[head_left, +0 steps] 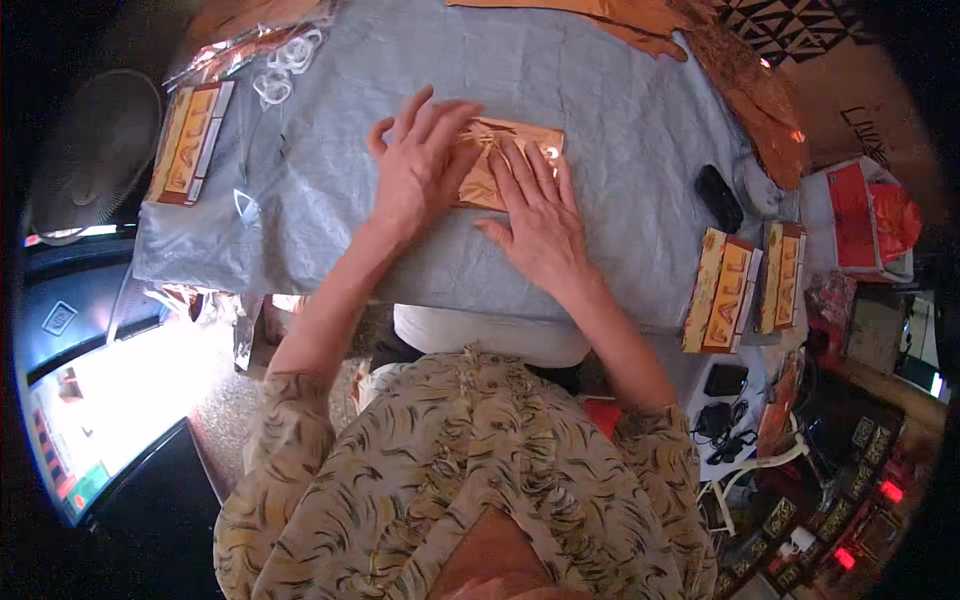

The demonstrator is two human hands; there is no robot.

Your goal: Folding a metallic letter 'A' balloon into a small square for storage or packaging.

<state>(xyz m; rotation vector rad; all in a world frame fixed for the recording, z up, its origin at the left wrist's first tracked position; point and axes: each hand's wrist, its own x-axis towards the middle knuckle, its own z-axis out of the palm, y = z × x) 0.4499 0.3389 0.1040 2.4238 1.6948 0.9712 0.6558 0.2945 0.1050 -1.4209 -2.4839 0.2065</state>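
A small rectangular sheet of shiny copper-coloured foil (pixel 480 188), creased and with lines across it, lies on the grey cloth-covered table. My right hand (pixel 541 222) rests flat on its right part, fingers stretched out together and thumb apart. Over the left edge of the foil hovers my left hand (pixel 418 168), its fingers spread and slightly curled, a little blurred, with nothing seen in it. Part of the sheet is hidden under both hands.
Printed yellow-orange cards lie at the left (pixel 188 142) and the right (pixel 720 290). Clear loops (pixel 295 50) sit at the far left. Copper sheeting (pixel 750 95) covers the far right edge. A black case (pixel 717 198) and a box with red packets (pixel 868 222) are on the right.
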